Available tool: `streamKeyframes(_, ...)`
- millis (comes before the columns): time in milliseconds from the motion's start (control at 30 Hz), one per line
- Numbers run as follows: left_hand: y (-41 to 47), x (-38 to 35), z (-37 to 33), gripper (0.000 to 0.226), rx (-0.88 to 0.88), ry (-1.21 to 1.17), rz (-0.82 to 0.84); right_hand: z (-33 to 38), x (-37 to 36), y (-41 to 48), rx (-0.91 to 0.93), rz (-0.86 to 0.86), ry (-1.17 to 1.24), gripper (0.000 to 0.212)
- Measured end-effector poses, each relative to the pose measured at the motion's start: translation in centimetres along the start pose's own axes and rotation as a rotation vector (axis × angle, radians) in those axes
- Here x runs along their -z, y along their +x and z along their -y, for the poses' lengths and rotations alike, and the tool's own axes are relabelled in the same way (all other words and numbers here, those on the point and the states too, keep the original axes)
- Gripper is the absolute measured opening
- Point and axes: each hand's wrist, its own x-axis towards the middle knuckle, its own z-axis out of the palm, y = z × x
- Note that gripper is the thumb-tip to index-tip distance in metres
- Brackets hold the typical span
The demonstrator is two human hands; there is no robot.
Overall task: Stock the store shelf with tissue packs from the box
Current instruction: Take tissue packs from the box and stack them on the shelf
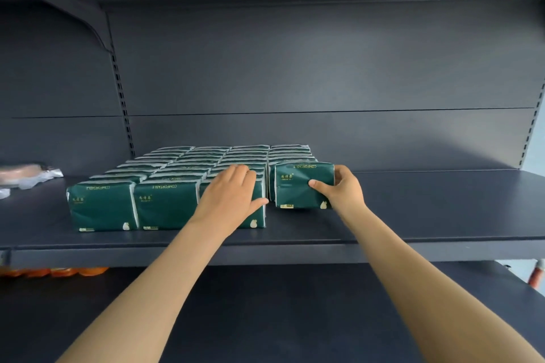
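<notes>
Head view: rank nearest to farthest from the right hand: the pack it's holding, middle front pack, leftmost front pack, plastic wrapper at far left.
1. The held pack, gripped by the right hand, at the front of the rightmost row.
2. The middle front pack, left of centre.
3. The leftmost front pack, at the left end of the front row.
4. The plastic wrapper, at the far left edge of view.

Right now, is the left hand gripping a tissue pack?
No, the left hand lies flat with straight fingers on the third row's front pack, while the right hand grips the fourth row's tissue pack.
</notes>
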Motion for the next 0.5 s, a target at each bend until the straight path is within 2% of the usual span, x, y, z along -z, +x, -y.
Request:
streamKeyframes(133,0.6,-2.2,0.4,0.063,-0.018,0.017,0.046,-1.0,-1.7,1.4,0.026,-0.019,-0.121,0.054)
streamKeyframes(233,0.6,-3.2,0.5,0.062,-0.006,-0.001,0.063,-1.2,-2.5,1.7,0.043,0.029,-0.171,0.062)
streamKeyframes(500,0.7,-3.4,0.6,0.058,-0.007,-0.043,0.087,-1.1,-3.8,2.3,0.008,0.065,-0.301,0.044)
